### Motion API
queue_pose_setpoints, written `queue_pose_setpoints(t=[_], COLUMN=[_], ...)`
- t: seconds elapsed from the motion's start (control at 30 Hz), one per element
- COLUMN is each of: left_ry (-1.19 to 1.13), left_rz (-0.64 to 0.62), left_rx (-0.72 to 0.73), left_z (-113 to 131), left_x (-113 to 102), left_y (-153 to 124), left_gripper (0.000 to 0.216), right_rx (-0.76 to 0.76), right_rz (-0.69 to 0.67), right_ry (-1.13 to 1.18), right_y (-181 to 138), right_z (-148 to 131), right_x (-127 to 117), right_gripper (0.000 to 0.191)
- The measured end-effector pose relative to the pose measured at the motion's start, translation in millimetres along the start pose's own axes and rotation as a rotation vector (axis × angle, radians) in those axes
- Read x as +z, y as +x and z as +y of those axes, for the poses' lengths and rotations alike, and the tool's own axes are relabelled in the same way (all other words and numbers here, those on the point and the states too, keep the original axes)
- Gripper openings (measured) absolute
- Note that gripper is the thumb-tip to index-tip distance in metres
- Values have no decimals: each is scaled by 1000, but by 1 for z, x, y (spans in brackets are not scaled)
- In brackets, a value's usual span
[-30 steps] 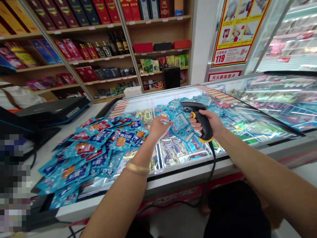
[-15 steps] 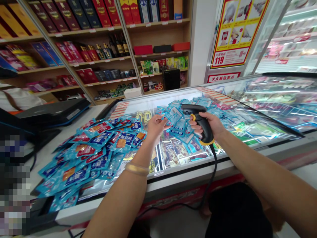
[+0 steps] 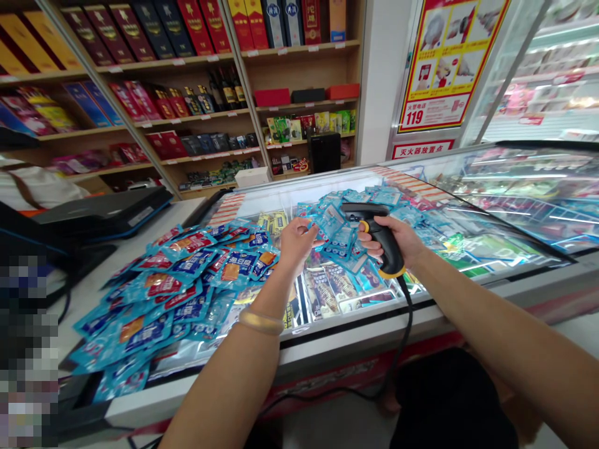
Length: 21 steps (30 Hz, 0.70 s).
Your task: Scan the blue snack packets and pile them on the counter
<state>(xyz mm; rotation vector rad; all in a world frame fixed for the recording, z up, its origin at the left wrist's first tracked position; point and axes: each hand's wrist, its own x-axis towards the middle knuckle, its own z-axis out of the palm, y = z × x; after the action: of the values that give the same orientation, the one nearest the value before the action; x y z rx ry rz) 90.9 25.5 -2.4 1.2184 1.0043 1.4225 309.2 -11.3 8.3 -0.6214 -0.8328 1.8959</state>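
Observation:
My right hand (image 3: 397, 240) grips a black and yellow barcode scanner (image 3: 386, 243), its head pointing left and its cable hanging down. In front of the scanner head, my left hand (image 3: 298, 242) pinches a light-blue snack packet (image 3: 330, 222) by its left edge, the printed back turned up. To the left of that hand lies a heap of blue and red snack packets (image 3: 187, 290), fronts mostly showing. Beyond and right of the scanner, more light-blue packets (image 3: 388, 196) are spread over the glass top of the freezer (image 3: 327, 340).
Ice-cream packs (image 3: 322, 293) show through the glass. A dark flat device (image 3: 107, 209) stands on the counter at left. Shelves (image 3: 187, 62) of boxes and bottles line the back wall. The scanner cable (image 3: 408, 312) runs down the freezer front.
Both hands stay nearly in place, the left still pinching the packet beside the scanner. The whole view has shifted slightly downward in the picture.

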Motion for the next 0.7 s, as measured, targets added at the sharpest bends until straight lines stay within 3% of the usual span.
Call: queue_pose_setpoints(t=[0.17, 0.3, 0.43, 0.5, 0.63, 0.7], left_ry=[60, 311, 752, 1024, 1461, 1627], left_rz=[65, 139, 291, 388, 514, 482], left_rx=[-18, 118, 363, 415, 328, 209], left_z=[4, 26, 59, 76, 101, 107], left_x=[0, -20, -70, -102, -162, -183], left_y=[3, 0, -7, -13, -28, -35], left_gripper=[27, 14, 5, 8, 28, 33], right_rx=[-7, 2, 52, 98, 177, 197], right_rz=[9, -59, -135, -164, -227, -238], right_ry=[36, 41, 89, 103, 103, 117], right_y=[-1, 5, 21, 32, 54, 63], right_z=[0, 4, 18, 27, 46, 55], right_x=[2, 15, 43, 60, 92, 103], right_gripper=[13, 15, 14, 14, 15, 16])
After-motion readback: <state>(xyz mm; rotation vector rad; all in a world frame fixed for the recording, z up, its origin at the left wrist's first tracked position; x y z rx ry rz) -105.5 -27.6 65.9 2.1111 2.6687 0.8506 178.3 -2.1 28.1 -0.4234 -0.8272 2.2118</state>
